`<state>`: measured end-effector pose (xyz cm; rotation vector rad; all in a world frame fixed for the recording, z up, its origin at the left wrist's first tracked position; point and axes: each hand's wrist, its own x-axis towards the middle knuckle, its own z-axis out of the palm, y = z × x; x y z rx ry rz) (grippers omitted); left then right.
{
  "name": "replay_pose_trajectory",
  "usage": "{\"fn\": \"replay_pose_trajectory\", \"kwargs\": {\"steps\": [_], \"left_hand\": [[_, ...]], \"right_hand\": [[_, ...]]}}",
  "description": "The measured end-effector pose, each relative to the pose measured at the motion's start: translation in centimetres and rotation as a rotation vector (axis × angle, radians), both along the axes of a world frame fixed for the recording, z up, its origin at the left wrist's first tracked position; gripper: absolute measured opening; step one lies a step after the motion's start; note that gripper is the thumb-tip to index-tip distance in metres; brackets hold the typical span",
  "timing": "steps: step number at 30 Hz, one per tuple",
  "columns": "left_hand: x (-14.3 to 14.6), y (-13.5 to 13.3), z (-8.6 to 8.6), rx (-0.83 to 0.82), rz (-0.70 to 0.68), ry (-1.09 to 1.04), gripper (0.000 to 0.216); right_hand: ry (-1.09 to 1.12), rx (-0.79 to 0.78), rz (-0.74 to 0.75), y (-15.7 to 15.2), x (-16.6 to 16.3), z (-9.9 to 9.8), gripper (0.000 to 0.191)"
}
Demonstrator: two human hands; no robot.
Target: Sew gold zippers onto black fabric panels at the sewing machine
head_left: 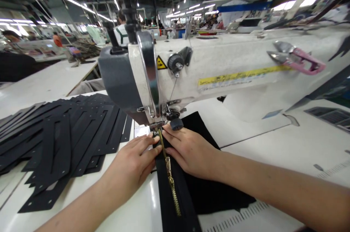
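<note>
My left hand [133,161] lies flat, fingers stretched together, pressing the left side of a black fabric piece [207,188] beside a gold zipper [171,177]. My right hand [188,150] lies flat on the fabric on the zipper's right side, fingertips close to the presser foot [157,126] of a white sewing machine [218,68]. The zipper runs from under the foot toward me, between both hands. Neither hand grips anything.
A spread of several black cut-out panels [60,141] lies on the white table [273,152] to the left. Pink thread snips [298,59] rest on the machine arm. Other people sit at tables far left and behind.
</note>
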<state>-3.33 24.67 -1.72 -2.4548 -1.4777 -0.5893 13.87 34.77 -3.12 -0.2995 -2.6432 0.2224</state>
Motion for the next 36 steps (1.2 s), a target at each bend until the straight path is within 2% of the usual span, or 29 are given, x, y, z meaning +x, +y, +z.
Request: {"fn": "replay_pose_trajectory", "kwargs": {"steps": [5,10,14,16,21,29,36], "left_hand": [[0.0,0.3,0.1,-0.005,0.025,-0.02,0.026],[0.9,-0.9,0.3,0.0,0.051,-0.025,0.026],[2.0,-2.6,0.3,0.057,0.041,0.0,0.025],[2.4,-3.2,0.2,0.082,0.041,0.007,0.025],[2.6,-3.5,0.1,0.078,0.043,-0.03,0.026],[2.4,-3.3,0.1,0.074,0.004,-0.014,0.026],[1.9,-2.3,0.0,0.074,-0.01,-0.026,0.026]], "right_hand": [[0.026,-0.025,0.064,0.6,-0.3,0.6,0.03],[0.028,-0.095,0.065,-1.6,0.8,1.6,0.021],[0.113,-0.268,-0.038,-3.5,1.7,1.8,0.006],[0.139,-0.298,-0.081,-4.1,1.9,1.6,0.005],[0.09,-0.108,-0.033,-5.0,2.3,1.1,0.032],[-0.017,-0.049,-0.049,-5.0,2.3,0.3,0.04],[-0.029,-0.061,-0.029,-4.0,1.9,0.5,0.039]]}}
